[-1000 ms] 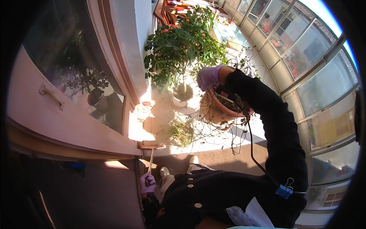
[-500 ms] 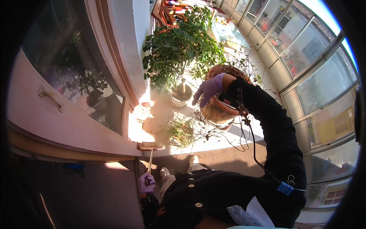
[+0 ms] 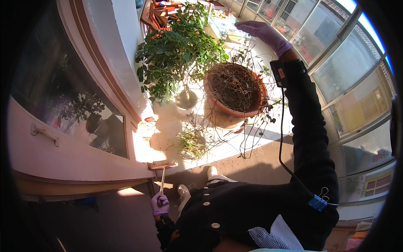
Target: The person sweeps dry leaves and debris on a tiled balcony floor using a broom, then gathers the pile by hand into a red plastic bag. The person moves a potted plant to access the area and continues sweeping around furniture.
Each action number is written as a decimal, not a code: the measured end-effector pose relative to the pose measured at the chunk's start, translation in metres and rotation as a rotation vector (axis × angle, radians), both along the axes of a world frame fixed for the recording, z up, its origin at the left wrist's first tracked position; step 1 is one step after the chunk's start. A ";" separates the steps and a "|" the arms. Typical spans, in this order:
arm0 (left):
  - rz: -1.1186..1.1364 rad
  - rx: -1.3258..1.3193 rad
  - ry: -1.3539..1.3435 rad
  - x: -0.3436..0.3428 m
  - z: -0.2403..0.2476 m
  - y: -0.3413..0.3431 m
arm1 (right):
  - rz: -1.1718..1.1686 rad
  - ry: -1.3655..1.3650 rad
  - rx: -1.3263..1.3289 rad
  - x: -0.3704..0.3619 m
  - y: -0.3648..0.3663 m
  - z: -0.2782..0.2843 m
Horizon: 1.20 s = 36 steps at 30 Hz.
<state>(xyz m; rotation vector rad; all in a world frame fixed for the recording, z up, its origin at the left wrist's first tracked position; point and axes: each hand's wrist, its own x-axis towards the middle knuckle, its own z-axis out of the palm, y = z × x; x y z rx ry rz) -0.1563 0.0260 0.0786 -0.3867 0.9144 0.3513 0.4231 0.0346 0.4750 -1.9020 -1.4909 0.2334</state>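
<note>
My left hand [image 3: 160, 204], in a purple glove, is closed around the pale wooden handle of a broom [image 3: 163, 178]. The broom's wide bristle head points away from me, beside the lower corner of the pink door. My right hand [image 3: 264, 35], also gloved in purple, is raised far out at the upper right. Its fingers are stretched out, and I see nothing in them. Below and left of it stands a large terracotta pot [image 3: 228, 110] full of dry, tangled stems.
A leafy green plant [image 3: 180, 54] grows from a small pot [image 3: 185, 101] to the left. A low spiky plant [image 3: 192, 144] sits nearer me. The pink door [image 3: 84, 155] stands at the left, and windows [image 3: 373, 71] line the right. My shoes [image 3: 212, 172] are near the pale floor's edge.
My right hand has swung up and away from above the terracotta pot, uncovering its top. My left hand still grips the broom, nearly in place. The view has shifted slightly.
</note>
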 end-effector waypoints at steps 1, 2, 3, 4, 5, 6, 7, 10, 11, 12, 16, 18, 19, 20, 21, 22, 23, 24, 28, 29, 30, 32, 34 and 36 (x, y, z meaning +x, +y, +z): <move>-0.010 0.024 -0.087 0.001 0.000 0.001 | -0.170 -0.028 0.007 0.005 -0.004 0.001; -0.018 0.018 -0.092 0.002 0.001 0.001 | -0.326 -0.049 -0.035 0.006 -0.008 -0.003; -0.017 -0.018 -0.015 0.003 0.001 0.001 | -0.421 -0.039 -0.052 0.006 -0.008 -0.012; -0.014 0.003 -0.100 0.004 0.002 0.002 | -0.436 -0.239 -0.157 0.003 -0.012 -0.022; -0.002 -0.005 -0.104 0.005 0.002 0.001 | -0.587 -0.437 -0.281 -0.005 -0.016 -0.039; 0.018 -0.042 -0.028 0.006 0.003 0.001 | -0.313 -0.377 -0.316 -0.014 -0.016 -0.060; -0.005 -0.001 -0.087 0.007 0.004 0.001 | -0.202 -0.331 -0.397 -0.022 -0.017 -0.078; -0.028 0.019 -0.073 0.009 0.007 0.001 | 0.256 -0.081 -0.565 -0.027 -0.018 -0.089; -0.028 0.011 -0.096 0.011 0.008 0.000 | 0.081 -0.248 -0.646 -0.026 -0.017 -0.086; -0.025 -0.018 -0.031 0.011 0.009 0.000 | -0.153 -0.413 -0.756 -0.026 -0.014 -0.083; -0.041 -0.046 0.035 0.015 0.011 -0.001 | -0.377 -0.739 -0.282 -0.039 0.001 -0.075; -0.062 -0.009 -0.062 0.015 0.010 -0.002 | 0.138 -0.509 -0.064 -0.060 0.012 -0.093; -0.068 -0.030 0.015 0.015 0.010 -0.002 | 0.463 -0.237 -0.296 -0.063 0.018 -0.095; -0.055 -0.037 0.052 0.014 0.010 -0.003 | 0.374 -0.400 -0.278 -0.065 0.024 -0.096; -0.037 -0.023 -0.056 0.013 0.009 -0.004 | 0.290 -0.556 -0.332 -0.066 0.031 -0.097; -0.018 -0.024 -0.119 0.012 0.009 -0.005 | 0.191 -0.713 -0.419 -0.063 0.039 -0.093; 0.008 -0.063 -0.055 0.010 0.008 -0.005 | 0.058 -0.878 -0.562 -0.062 0.045 -0.092; 0.001 -0.023 -0.108 0.008 0.008 -0.006 | -0.383 -1.020 -0.515 -0.060 0.054 -0.087; 0.021 -0.004 -0.130 0.004 0.005 -0.009 | 0.246 -0.629 -0.219 -0.075 0.079 -0.104; 0.033 -0.038 -0.089 0.003 0.005 -0.010 | 0.621 -0.207 -0.356 -0.083 0.084 -0.114; 0.035 0.005 -0.130 0.002 0.004 -0.011 | 0.490 -0.241 -0.714 -0.088 0.094 -0.119; 0.045 -0.017 0.035 -0.001 0.002 -0.013 | 0.097 -0.777 -1.148 -0.087 0.111 -0.119; 0.060 0.028 -0.044 -0.003 0.002 -0.015 | -0.550 -1.002 -0.410 -0.080 0.131 -0.110; 0.072 0.037 -0.058 -0.004 0.001 -0.017 | -0.449 -0.848 -0.279 -0.080 0.144 -0.107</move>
